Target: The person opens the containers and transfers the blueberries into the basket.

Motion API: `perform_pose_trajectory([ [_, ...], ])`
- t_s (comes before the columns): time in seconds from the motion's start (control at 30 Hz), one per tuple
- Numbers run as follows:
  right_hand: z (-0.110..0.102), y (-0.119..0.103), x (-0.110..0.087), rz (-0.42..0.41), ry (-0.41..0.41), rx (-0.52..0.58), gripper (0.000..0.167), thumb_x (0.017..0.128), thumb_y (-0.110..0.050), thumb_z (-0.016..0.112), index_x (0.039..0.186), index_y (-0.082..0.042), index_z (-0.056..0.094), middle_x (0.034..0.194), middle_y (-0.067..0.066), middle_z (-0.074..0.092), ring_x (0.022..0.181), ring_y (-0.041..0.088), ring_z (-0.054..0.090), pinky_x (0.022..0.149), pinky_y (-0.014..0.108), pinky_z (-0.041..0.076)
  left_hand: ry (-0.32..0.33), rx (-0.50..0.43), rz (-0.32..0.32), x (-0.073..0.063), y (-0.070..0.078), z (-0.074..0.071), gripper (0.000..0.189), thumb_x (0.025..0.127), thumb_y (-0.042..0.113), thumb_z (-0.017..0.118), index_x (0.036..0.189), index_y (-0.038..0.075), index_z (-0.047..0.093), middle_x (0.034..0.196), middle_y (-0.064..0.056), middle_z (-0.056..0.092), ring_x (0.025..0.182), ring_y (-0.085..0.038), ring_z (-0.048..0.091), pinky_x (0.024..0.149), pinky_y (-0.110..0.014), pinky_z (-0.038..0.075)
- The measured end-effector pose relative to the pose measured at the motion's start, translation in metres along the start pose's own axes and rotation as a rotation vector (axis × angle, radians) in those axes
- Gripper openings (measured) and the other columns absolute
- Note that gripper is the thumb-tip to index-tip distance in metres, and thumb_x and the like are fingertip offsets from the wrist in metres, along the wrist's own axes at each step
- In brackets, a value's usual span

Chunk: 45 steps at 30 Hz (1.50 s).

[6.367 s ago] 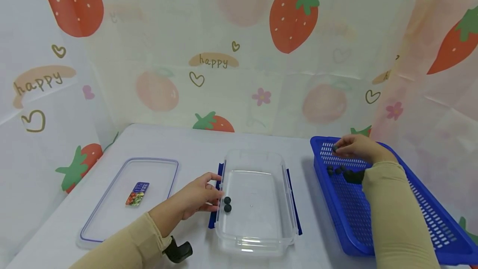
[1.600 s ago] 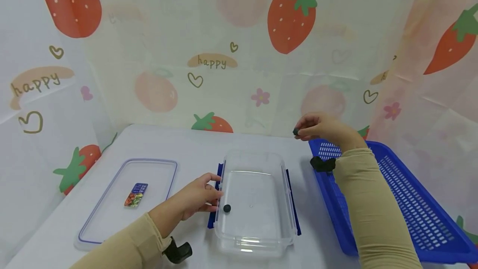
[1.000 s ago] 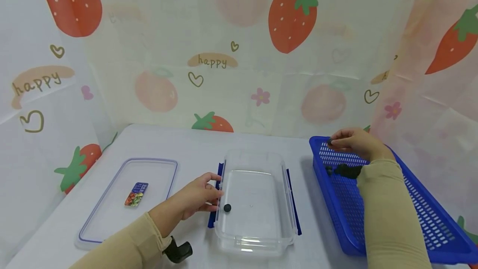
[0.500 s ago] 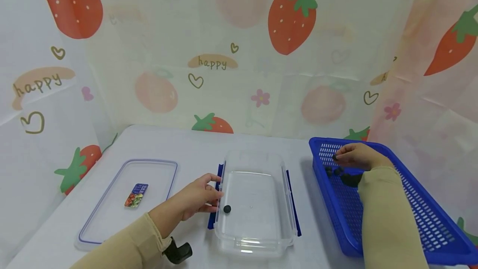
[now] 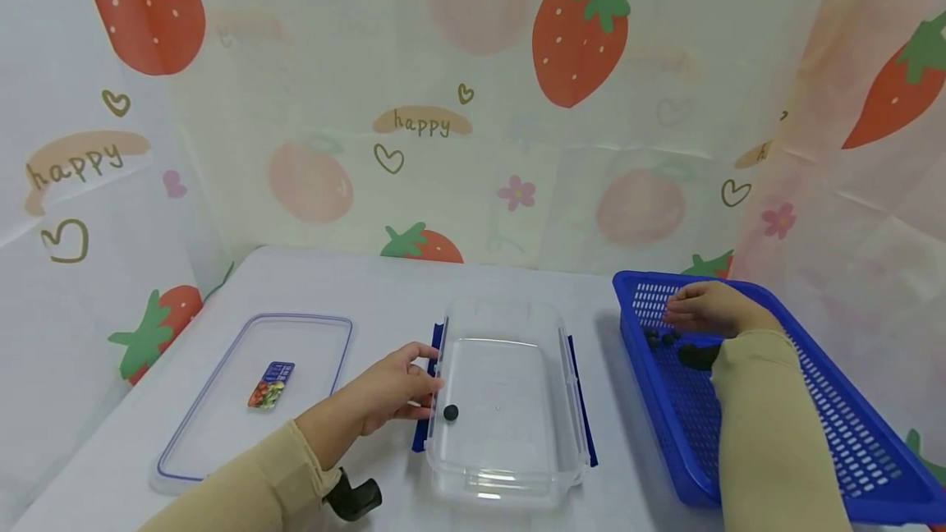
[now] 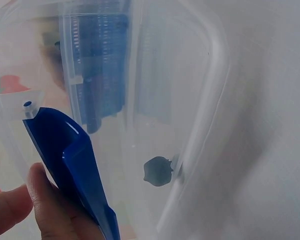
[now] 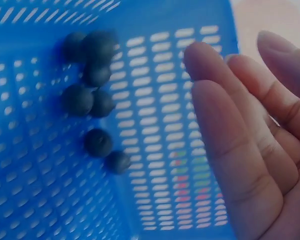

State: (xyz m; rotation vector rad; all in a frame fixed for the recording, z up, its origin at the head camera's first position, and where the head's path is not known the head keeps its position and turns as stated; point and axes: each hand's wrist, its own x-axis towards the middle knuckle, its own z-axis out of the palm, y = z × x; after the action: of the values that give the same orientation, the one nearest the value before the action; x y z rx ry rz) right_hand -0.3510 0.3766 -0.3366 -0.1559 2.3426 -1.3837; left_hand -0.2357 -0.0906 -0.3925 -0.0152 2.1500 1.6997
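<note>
My right hand (image 5: 713,308) is over the far left corner of the blue plastic basket (image 5: 695,466), its fingers (image 7: 230,135) loosely extended with nothing between them. Several blueberries (image 7: 97,142) lie below it, bunched against the basket's wall. On the left, my left hand (image 5: 395,384) grips the side of a clear plastic food container (image 5: 510,409), fingertips at its rim by the blue side latch (image 6: 65,150). A single blueberry (image 5: 451,413) sits inside, near the container's left wall. Through the clear plastic it also shows in the left wrist view.
The container's clear lid (image 5: 214,433) lies at left on the white table, with a colourful label (image 5: 271,385) on it. A second blue latch (image 5: 582,401) hangs down the container's right side. Behind the table stands a strawberry-print cloth (image 5: 473,171).
Two blueberries were in the container earliest; one is there now. My right hand brought a blueberry over the basket, lowered, and let it go among the others. My left hand stays put.
</note>
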Motion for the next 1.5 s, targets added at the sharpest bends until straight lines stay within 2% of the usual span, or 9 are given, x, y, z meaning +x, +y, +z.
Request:
perform_pose_trajectory([
  [0.13, 0.002, -0.016, 0.006, -0.064, 0.02, -0.021, 0.031, 0.094, -0.008, 0.048, 0.114, 0.015, 0.044, 0.103, 0.011, 0.06, 0.094, 0.014, 0.062, 0.09, 0.039, 0.047, -0.005, -0.002, 0.001, 0.0, 0.0, 0.0, 0.048, 0.088, 0.013, 0.06, 0.131, 0.014, 0.039, 0.09, -0.014, 0.056, 0.076, -0.021, 0.057, 0.068, -0.029, 0.055],
  [0.3, 0.022, -0.057, 0.015, -0.154, 0.032, -0.05, 0.036, 0.091, -0.01, 0.054, 0.115, 0.016, 0.044, 0.103, 0.017, 0.061, 0.093, 0.019, 0.063, 0.085, 0.036, 0.05, -0.006, -0.002, 0.005, 0.0, -0.001, -0.001, 0.048, 0.088, 0.014, 0.06, 0.131, 0.014, 0.039, 0.09, -0.013, 0.056, 0.076, -0.021, 0.058, 0.068, -0.03, 0.055],
  [0.5, 0.073, -0.103, 0.028, -0.235, -0.037, -0.191, 0.028, 0.088, -0.013, 0.061, 0.107, 0.006, 0.055, 0.102, 0.02, 0.062, 0.093, 0.023, 0.064, 0.081, 0.034, 0.052, -0.01, -0.005, 0.007, 0.001, -0.001, -0.001, 0.048, 0.088, 0.014, 0.06, 0.131, 0.014, 0.039, 0.09, -0.013, 0.056, 0.076, -0.021, 0.058, 0.068, -0.03, 0.055],
  [0.63, 0.108, -0.121, 0.039, -0.245, -0.137, -0.276, 0.023, 0.086, -0.014, 0.063, 0.103, 0.0, 0.059, 0.1, 0.016, 0.064, 0.091, 0.024, 0.064, 0.079, 0.034, 0.053, -0.011, -0.001, 0.008, 0.0, 0.0, -0.001, 0.049, 0.088, 0.013, 0.06, 0.132, 0.014, 0.038, 0.089, -0.013, 0.056, 0.075, -0.021, 0.058, 0.067, -0.03, 0.055],
  [0.73, 0.134, -0.131, 0.048, -0.247, -0.214, -0.29, 0.019, 0.085, -0.012, 0.063, 0.101, -0.001, 0.061, 0.097, 0.015, 0.065, 0.091, 0.027, 0.064, 0.079, 0.034, 0.053, -0.009, 0.0, 0.008, 0.0, 0.0, -0.001, 0.049, 0.088, 0.014, 0.06, 0.132, 0.014, 0.038, 0.089, -0.013, 0.056, 0.075, -0.021, 0.058, 0.067, -0.03, 0.055],
  [0.93, 0.187, -0.136, 0.06, -0.232, -0.301, -0.369, 0.011, 0.084, -0.014, 0.066, 0.092, -0.007, 0.065, 0.089, 0.008, 0.066, 0.082, 0.022, 0.066, 0.074, 0.03, 0.055, -0.008, -0.003, 0.01, -0.001, 0.0, -0.001, 0.049, 0.088, 0.013, 0.06, 0.132, 0.014, 0.039, 0.09, -0.014, 0.057, 0.074, -0.021, 0.058, 0.067, -0.03, 0.055],
  [1.1, 0.224, -0.129, 0.067, -0.197, -0.393, -0.393, 0.009, 0.084, -0.01, 0.065, 0.091, -0.005, 0.065, 0.087, 0.01, 0.066, 0.084, 0.027, 0.065, 0.072, 0.03, 0.055, -0.005, -0.003, 0.002, -0.002, 0.0, -0.001, 0.05, 0.087, 0.014, 0.061, 0.132, 0.014, 0.038, 0.089, -0.014, 0.057, 0.075, -0.021, 0.058, 0.067, -0.03, 0.055],
  [1.27, 0.247, -0.122, 0.071, -0.179, -0.461, -0.375, 0.014, 0.085, -0.004, 0.062, 0.096, 0.004, 0.063, 0.087, 0.012, 0.066, 0.082, 0.024, 0.066, 0.071, 0.03, 0.055, -0.007, -0.009, 0.0, -0.002, 0.0, -0.001, 0.048, 0.088, 0.013, 0.06, 0.131, 0.014, 0.038, 0.088, -0.013, 0.056, 0.074, -0.021, 0.058, 0.067, -0.03, 0.055],
  [1.5, 0.266, -0.112, 0.072, -0.135, -0.547, -0.372, 0.009, 0.084, 0.0, 0.06, 0.092, 0.0, 0.066, 0.085, 0.011, 0.067, 0.076, 0.02, 0.065, 0.07, 0.031, 0.055, -0.019, -0.009, 0.008, -0.001, 0.0, -0.002, 0.048, 0.088, 0.014, 0.06, 0.131, 0.014, 0.038, 0.088, -0.013, 0.056, 0.075, -0.021, 0.058, 0.067, -0.03, 0.055],
])
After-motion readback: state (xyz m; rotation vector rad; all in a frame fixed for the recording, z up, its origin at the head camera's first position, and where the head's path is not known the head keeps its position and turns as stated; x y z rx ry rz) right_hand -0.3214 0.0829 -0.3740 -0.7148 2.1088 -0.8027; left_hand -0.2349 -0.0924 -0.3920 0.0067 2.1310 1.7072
